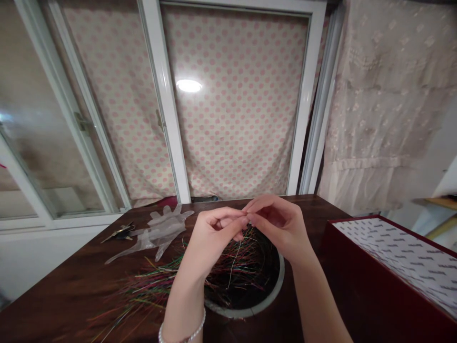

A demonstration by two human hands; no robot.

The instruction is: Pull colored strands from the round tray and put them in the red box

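My left hand (223, 228) and my right hand (276, 221) meet above a round dark dish with a pale rim (246, 312). Thumb and fingers of each are pinched together, fingertips touching. A thin pale wire (233, 267) hangs just below the fingertips and looks held at its upper end, which the fingers hide. Under and around my hands lies a loose heap of thin coloured wires (157, 278), red, green and whitish. Part of the heap lies over the dish, and part spreads left across the dark wooden table (60, 290).
Clear plastic gloves (162, 228) lie at the table's back left, with a bunch of keys (121, 233) beside them. A dark red box (400, 267) with white printed lining stands at the right. Sliding windows with a dotted curtain (235, 105) rise behind the table.
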